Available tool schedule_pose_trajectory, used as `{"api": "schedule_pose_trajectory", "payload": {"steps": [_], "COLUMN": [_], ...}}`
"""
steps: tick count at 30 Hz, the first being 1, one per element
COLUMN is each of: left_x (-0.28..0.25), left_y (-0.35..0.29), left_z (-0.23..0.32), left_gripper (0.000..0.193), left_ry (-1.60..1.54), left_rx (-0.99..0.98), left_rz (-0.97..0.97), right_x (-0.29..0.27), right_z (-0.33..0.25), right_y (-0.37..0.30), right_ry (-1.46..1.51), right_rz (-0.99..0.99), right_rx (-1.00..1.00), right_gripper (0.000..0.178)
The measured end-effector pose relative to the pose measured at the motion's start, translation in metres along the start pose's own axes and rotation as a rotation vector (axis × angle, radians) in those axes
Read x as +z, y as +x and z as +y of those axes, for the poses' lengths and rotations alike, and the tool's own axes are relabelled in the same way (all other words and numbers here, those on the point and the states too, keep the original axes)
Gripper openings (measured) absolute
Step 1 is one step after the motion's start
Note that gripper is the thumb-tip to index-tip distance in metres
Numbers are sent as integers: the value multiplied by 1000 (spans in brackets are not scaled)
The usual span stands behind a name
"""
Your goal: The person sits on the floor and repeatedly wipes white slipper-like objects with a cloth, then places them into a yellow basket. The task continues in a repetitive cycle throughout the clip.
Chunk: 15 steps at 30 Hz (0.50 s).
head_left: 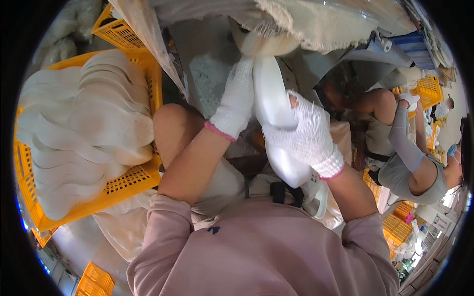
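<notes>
A long, smooth white shoe sole [270, 89] is held lengthwise between my gloved hands. Its far end meets a pale, rounded wheel [269, 45]. My left hand [238, 91], in a white knitted glove with a pink cuff, grips the sole's left side close to that wheel; its fingertips are partly hidden. Lower down, my right hand [305, 130] wraps round the middle of the sole from the right. A bare fingertip pokes through that glove. The near end of the sole [289, 170] hangs out below my right hand, above my lap.
At my left a yellow crate [155, 93] holds a heaped pile of white soles [98, 118]. Frayed, dusty cloth [321, 27] hangs over the wheel. On the right, a co-worker [414, 163] sits, with more yellow crates [397, 227] nearby. Another yellow crate [95, 280] is at the lower left.
</notes>
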State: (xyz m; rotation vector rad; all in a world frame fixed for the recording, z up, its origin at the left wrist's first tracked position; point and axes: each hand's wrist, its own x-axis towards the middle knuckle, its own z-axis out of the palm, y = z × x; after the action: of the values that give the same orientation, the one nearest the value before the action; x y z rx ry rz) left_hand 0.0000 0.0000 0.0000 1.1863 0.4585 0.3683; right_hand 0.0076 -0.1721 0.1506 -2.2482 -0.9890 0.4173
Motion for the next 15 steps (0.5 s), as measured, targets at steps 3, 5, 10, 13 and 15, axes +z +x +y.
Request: {"api": "schedule_pose_trajectory", "payload": {"steps": [3, 5, 10, 13, 15], "left_x": [9, 11, 21, 1, 6], "left_y": [-32, -41, -8, 2, -8], "left_z": [12, 16, 30, 36, 37], "left_gripper": [40, 39, 36, 35, 33], "left_ry": [-7, 37, -268, -380, -245], "left_rx": [95, 225, -201, -320, -133], "left_rz": [13, -96, 174, 38, 71], "right_x": [6, 3, 10, 3, 8], "right_z": [13, 15, -4, -6, -11], "right_y": [-29, -44, -4, 15, 0], "right_ry": [-73, -172, 258, -46, 36], "right_rz": [-3, -72, 20, 18, 13], "right_rx": [-61, -29, 128, -62, 32], "right_gripper": [43, 44, 47, 47, 48]}}
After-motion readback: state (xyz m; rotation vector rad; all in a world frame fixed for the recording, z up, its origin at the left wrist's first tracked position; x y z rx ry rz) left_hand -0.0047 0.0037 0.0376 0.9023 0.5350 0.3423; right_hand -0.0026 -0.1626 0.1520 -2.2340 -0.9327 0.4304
